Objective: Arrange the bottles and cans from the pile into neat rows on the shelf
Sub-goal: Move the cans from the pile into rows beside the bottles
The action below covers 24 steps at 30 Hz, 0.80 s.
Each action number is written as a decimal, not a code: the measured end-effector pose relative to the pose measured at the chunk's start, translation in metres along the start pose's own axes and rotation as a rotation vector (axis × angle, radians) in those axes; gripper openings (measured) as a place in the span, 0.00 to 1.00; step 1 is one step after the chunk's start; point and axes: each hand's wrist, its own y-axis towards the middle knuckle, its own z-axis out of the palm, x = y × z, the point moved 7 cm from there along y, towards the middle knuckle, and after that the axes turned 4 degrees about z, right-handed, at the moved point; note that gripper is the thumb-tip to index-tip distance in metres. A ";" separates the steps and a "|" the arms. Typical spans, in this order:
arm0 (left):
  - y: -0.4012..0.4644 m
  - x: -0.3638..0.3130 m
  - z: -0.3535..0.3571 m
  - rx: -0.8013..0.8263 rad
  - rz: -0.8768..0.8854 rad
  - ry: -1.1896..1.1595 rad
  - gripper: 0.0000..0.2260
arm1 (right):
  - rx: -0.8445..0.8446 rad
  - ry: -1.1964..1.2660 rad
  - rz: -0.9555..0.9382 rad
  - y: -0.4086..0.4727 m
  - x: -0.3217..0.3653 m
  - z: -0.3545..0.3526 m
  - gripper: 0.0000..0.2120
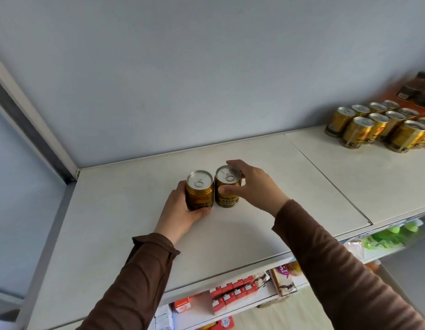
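Gold cylindrical metal cans with silver pull-tab lids: two stand upright side by side, one in each hand. The left gold can (pixel 200 189) is gripped by the left hand (pixel 180 211); the right gold can (pixel 227 186) is gripped by the right hand (pixel 252 186).

Well to the right of the right hand, a cluster of matching gold cans (pixel 383 126) stands upright: about twelve, the exact count cut off by the frame edge.

White flat shelf panels: two, the left shelf panel (pixel 125 234) under both hands, the right shelf panel (pixel 344 172) beyond the right hand.

Hands: two. Brown sleeves: two.
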 end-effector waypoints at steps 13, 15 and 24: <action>0.004 -0.044 0.046 0.065 0.080 -0.078 0.29 | -0.193 0.008 0.082 -0.049 -0.044 -0.062 0.31; 0.006 -0.064 0.069 0.090 0.114 -0.084 0.29 | -0.241 0.006 0.102 -0.065 -0.061 -0.084 0.31; -0.005 -0.170 0.218 0.209 0.216 -0.105 0.28 | -0.367 0.036 0.143 -0.153 -0.166 -0.206 0.31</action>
